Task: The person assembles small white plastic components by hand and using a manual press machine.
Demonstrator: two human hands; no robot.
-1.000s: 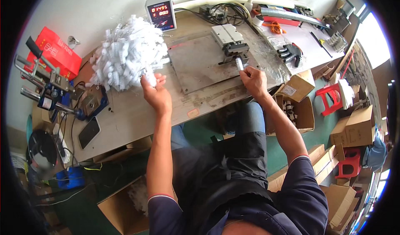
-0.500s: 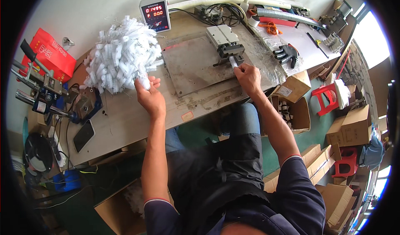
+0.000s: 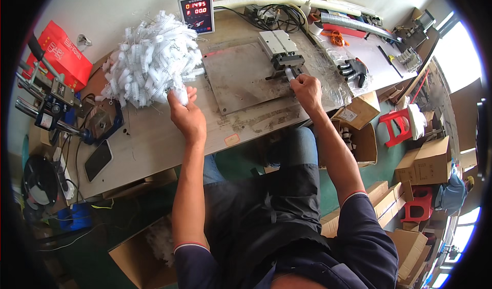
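Note:
A big heap of white bristle brushes [image 3: 154,63] with wire ends is piled at the left of the workbench. At the heap's right lower edge my left hand [image 3: 187,116] has its fingers curled round a white brush [image 3: 180,95]. My right hand [image 3: 307,93] is closed on another white brush [image 3: 289,74], pinching its near end. That brush's far end sits at the dark jaws of a grey pneumatic clamp [image 3: 279,48]; whether the jaws grip it cannot be made out. The clamp is mounted on a flat metal plate [image 3: 238,79].
A controller box with a lit display [image 3: 197,11] stands behind the heap. A lever press [image 3: 56,104] and a phone [image 3: 98,160] are at the left. A black-and-grey glove [image 3: 353,71] lies right of the clamp. Cardboard boxes [image 3: 359,109] stand below the bench's right side.
The whole view has shifted slightly. Both hands keep nearly the same places, the left at the heap's edge and the right at the clamp, each with its brush.

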